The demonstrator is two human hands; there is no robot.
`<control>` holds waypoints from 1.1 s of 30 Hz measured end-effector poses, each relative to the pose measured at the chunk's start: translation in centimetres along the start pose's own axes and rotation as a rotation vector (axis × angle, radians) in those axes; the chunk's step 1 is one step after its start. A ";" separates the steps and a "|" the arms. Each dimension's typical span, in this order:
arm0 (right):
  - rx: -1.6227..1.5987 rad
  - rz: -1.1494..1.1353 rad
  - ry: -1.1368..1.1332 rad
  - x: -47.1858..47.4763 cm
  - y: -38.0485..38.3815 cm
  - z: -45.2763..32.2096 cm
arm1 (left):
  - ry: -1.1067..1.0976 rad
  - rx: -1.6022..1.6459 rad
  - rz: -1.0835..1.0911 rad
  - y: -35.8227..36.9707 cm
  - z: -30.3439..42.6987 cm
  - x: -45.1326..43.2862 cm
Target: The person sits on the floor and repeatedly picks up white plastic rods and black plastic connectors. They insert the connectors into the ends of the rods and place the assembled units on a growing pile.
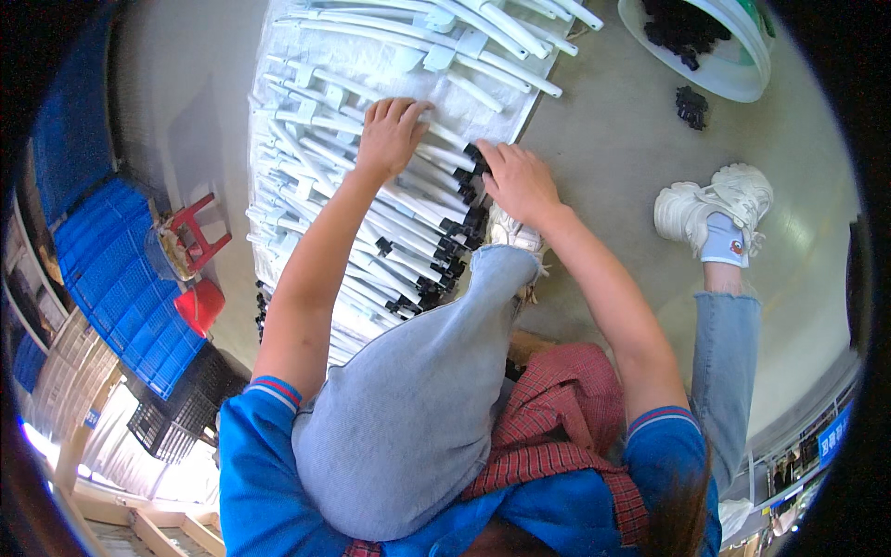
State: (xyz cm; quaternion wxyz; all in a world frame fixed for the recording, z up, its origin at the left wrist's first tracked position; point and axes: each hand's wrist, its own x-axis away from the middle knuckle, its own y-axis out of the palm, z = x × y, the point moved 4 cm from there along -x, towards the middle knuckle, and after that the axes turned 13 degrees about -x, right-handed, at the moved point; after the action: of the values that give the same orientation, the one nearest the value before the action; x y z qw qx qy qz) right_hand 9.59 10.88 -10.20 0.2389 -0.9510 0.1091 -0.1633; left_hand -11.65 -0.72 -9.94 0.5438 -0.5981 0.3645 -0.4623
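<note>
My left hand [392,136] rests with curled fingers on a white metal tube [445,134] near the top of a large pile of white tubes. My right hand [518,177] has its fingertips at a black plastic fitting [477,154] on that tube's right end. Below, many white tubes lie side by side, several with black fittings [451,226] on their right ends. Further up lie white tubes [487,63] with bare ends and pale flat brackets [438,57]. A white woven sheet [511,115] is under the tubes.
A white tub [755,66] with black fittings stands at the upper right, a small black cluster [691,108] on the floor beside it. My white shoes [724,202] are on the floor. At the left are blue crates [125,271], a red stool [198,233] and a red bucket [200,308].
</note>
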 end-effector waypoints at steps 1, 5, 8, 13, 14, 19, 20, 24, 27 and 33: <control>0.023 -0.036 -0.005 0.3 -0.3 0.1 | -0.022 0.016 0.033 0.0 0.4 0.2; -0.297 0.330 0.042 2.2 -4.8 3.7 | 0.020 0.075 0.140 -3.3 3.2 -3.9; -0.320 0.480 0.207 4.8 -9.1 6.2 | 0.226 0.161 0.280 -5.3 8.8 -9.2; 0.085 0.772 0.287 7.1 -19.4 12.6 | 0.406 -0.163 0.187 -1.8 8.7 -12.9; 0.309 0.799 0.178 7.2 -21.0 13.9 | 0.449 -0.149 0.137 -1.9 8.4 -13.1; 0.570 0.711 0.216 4.5 -23.5 15.4 | 0.578 0.005 0.192 -4.9 7.7 -11.8; 0.596 0.659 0.248 4.1 -23.3 15.5 | 0.597 0.014 0.171 -5.8 7.7 -11.5; 0.538 0.742 0.214 2.6 -21.6 14.4 | 0.681 0.054 0.182 -7.4 8.4 -12.0; 0.444 0.854 0.007 0.3 -24.9 12.1 | 0.635 0.118 0.234 -9.3 10.4 -12.1; 0.615 0.621 -0.107 -5.4 -26.6 11.0 | 0.454 0.195 0.178 -12.5 13.4 -12.1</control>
State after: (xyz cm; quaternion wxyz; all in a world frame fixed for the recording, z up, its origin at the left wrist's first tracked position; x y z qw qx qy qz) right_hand 11.99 39.94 -7.76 0.5538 -0.7649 0.3235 -0.0594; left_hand -3.49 16.64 0.76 0.5417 -0.3895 0.4823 -0.5677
